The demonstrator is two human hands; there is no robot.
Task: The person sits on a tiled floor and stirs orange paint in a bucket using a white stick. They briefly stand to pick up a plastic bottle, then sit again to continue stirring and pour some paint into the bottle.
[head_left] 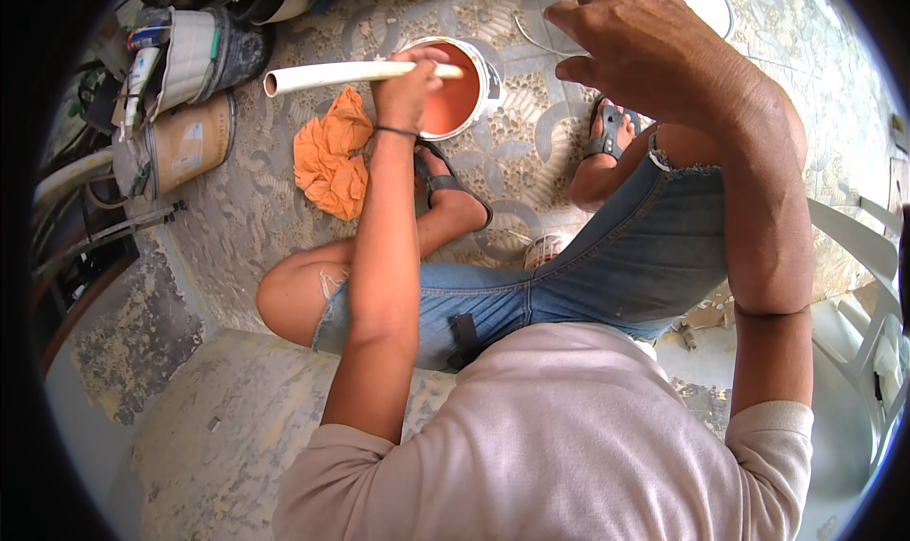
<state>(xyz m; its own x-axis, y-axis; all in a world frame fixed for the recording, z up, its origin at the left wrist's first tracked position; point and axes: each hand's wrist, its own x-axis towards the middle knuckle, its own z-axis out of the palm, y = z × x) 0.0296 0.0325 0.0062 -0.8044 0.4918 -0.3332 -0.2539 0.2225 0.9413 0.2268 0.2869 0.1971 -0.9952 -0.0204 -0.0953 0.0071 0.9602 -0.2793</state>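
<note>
A length of white plastic pipe (313, 79) is gripped in my left hand (403, 96), its hollow end pointing left and its other end over a white bucket (485, 96) of orange liquid (450, 103). A crumpled orange cloth (332, 153) lies on the floor left of the bucket. My right hand (616, 53) is raised at the upper right, fingers apart and slightly bent, with nothing seen in it. A thin pale wire (531, 39) lies on the floor near its fingertips.
Pots, a cardboard-coloured container (194, 145), tubes and pipes crowd the left side. Another white bucket (720, 6) is behind my right hand. A white plastic chair (858, 247) stands at the right. My sandalled feet flank the bucket on the patterned tile floor (512, 181).
</note>
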